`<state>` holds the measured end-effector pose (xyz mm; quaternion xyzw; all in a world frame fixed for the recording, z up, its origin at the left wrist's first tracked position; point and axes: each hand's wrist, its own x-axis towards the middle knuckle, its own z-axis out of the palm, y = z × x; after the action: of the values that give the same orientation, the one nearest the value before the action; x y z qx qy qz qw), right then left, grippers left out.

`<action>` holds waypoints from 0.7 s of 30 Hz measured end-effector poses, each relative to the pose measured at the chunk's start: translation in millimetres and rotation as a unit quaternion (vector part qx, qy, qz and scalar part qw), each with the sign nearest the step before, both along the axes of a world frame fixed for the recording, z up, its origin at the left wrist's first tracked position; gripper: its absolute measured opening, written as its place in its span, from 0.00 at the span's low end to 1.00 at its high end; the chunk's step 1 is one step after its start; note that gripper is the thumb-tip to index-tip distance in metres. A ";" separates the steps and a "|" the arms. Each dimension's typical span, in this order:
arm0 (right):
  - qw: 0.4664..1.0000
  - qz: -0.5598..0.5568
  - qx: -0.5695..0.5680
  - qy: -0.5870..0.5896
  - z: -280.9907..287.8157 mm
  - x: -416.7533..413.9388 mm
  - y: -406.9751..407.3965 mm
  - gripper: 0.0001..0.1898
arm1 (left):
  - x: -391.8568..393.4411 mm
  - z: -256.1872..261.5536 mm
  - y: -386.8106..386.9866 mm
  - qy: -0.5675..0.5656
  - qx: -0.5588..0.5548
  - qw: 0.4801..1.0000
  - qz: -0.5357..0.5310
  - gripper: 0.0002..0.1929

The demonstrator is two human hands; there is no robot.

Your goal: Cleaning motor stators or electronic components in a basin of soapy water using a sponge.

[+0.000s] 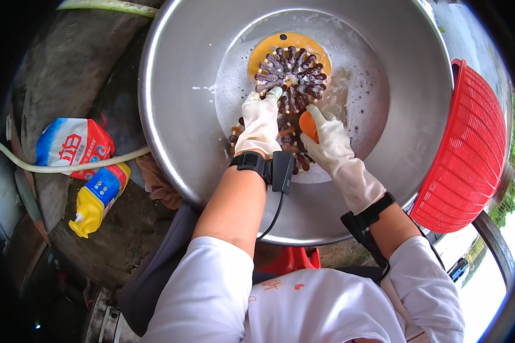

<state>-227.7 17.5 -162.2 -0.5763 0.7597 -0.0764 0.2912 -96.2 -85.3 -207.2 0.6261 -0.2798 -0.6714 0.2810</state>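
Inside a wide metal basin (412,111) with soapy water lies a yellow-orange disc (262,49). Over its lower part rests a round mat or trivet of dark brown, knobbed pieces with pale beads (292,55). My left hand (262,120), in a whitish rubber glove, grips the mat's lower left edge, thumb on top. My right hand (330,137), gloved too, holds an orange object (309,125), perhaps a brush or scraper, against the mat's lower right edge; its working side is hidden. More brown and orange beaded pieces (300,158) lie in the water below, partly covered by my left hand.
A red plastic basket (463,150) leans at the basin's right rim. On the ground at left lie a detergent bag (75,143) and a yellow bottle (94,199), with a pale hose (47,168) crossing over the bag. A red plastic stool (294,259) shows below the basin.
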 end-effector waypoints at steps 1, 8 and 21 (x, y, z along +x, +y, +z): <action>0.999 -0.024 -0.048 -0.012 3.2 -2.0 -0.6 0.35 | -3.2 5.3 3.1 -0.004 0.000 1.000 -0.008 0.13; 0.988 -0.002 0.152 -0.028 12.4 3.6 12.0 0.36 | -0.1 4.5 0.1 -0.017 0.014 1.000 0.009 0.12; 0.998 0.010 0.022 0.056 -6.8 9.4 -14.1 0.34 | -1.1 10.8 4.2 0.002 0.026 1.000 0.004 0.11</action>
<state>-218.3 3.4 -169.0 -0.5806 0.7706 -0.0243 0.2616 -97.2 -81.1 -196.4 0.6327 -0.2591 -0.6788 0.2679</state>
